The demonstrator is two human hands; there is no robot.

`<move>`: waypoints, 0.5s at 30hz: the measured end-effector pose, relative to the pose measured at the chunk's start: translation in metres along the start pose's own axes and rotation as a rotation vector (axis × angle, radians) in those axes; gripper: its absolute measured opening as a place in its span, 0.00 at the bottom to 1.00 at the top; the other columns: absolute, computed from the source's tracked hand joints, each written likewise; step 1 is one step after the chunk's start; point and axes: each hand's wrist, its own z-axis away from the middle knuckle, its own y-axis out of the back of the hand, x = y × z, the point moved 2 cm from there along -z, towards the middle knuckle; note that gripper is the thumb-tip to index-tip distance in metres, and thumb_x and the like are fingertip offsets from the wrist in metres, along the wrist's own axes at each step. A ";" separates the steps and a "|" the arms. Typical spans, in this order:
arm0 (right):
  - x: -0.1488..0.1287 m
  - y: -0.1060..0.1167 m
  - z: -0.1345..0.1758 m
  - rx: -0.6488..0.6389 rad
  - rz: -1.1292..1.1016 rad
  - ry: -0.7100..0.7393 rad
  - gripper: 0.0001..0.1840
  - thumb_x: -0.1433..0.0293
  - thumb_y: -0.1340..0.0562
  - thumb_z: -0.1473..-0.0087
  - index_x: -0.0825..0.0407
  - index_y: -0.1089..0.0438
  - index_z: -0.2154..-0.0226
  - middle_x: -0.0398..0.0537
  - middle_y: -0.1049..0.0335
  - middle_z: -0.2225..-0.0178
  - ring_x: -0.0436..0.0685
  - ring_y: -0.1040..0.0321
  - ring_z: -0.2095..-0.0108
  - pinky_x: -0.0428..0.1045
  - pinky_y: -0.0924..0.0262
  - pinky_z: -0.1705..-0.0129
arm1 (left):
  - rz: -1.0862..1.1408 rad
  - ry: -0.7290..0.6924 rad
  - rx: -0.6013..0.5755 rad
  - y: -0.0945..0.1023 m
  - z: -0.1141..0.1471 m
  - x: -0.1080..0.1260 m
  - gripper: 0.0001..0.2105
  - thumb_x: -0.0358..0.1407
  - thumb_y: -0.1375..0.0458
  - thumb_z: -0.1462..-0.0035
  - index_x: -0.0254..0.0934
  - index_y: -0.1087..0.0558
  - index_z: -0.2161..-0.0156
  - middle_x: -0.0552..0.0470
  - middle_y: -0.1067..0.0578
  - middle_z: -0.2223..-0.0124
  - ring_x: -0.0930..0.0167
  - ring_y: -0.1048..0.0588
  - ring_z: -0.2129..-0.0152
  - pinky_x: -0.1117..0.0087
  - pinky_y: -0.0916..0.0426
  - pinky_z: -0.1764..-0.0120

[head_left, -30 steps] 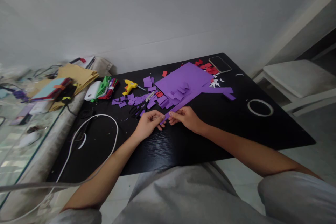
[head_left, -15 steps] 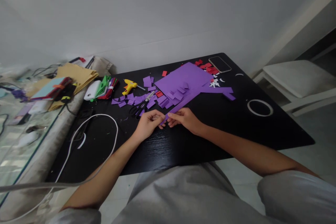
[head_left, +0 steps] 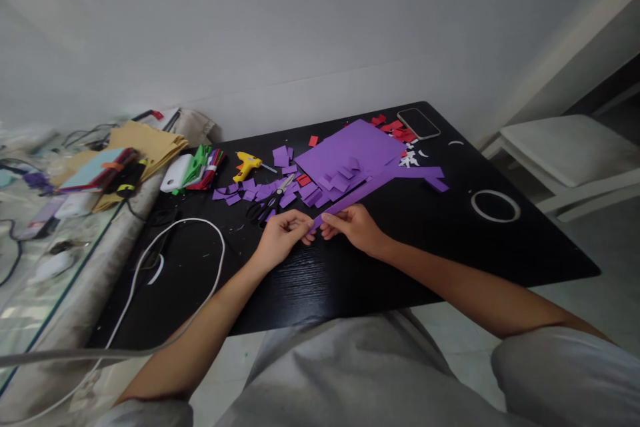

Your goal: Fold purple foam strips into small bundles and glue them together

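Observation:
Between my hands runs a long purple paper strip (head_left: 345, 203), slanting from the near end up toward the right. My left hand (head_left: 286, 235) pinches its near end. Close beside it, my right hand (head_left: 354, 227) grips the strip between thumb and fingers. Just beyond lies a large purple sheet (head_left: 357, 143) with small purple pieces (head_left: 337, 180) on it. Black-handled scissors (head_left: 273, 203) rest open-bladed left of the sheet, among more cut purple squares (head_left: 250, 192). The part of the strip under my fingertips is hidden.
A yellow glue gun (head_left: 246, 165) lies at the back left. Red scraps (head_left: 395, 128), white scraps (head_left: 410, 159) and a phone (head_left: 420, 123) sit at the back right. A white ring (head_left: 495, 205) lies on the black table (head_left: 450, 247). A white cable (head_left: 223, 247) loops across the left side.
The far part of the purple strip has shifted slightly, now reaching further up to the right over the sheet's edge. Both hands stay almost in place.

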 end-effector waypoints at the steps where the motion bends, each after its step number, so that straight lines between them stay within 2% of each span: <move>1: 0.000 0.000 0.000 0.000 0.005 0.007 0.23 0.52 0.27 0.58 0.57 0.24 0.74 0.47 0.24 0.76 0.52 0.26 0.77 0.49 0.26 0.71 | -0.006 0.001 0.001 0.000 0.000 0.000 0.16 0.45 0.34 0.47 0.32 0.25 0.67 0.49 0.22 0.74 0.71 0.22 0.78 0.71 0.25 0.72; 15: -0.003 0.005 -0.002 0.048 0.002 0.001 0.24 0.52 0.27 0.59 0.58 0.24 0.74 0.49 0.23 0.75 0.53 0.26 0.76 0.51 0.25 0.68 | 0.005 0.003 0.012 0.007 -0.002 0.000 0.15 0.44 0.34 0.48 0.31 0.25 0.67 0.49 0.21 0.73 0.71 0.22 0.78 0.71 0.25 0.71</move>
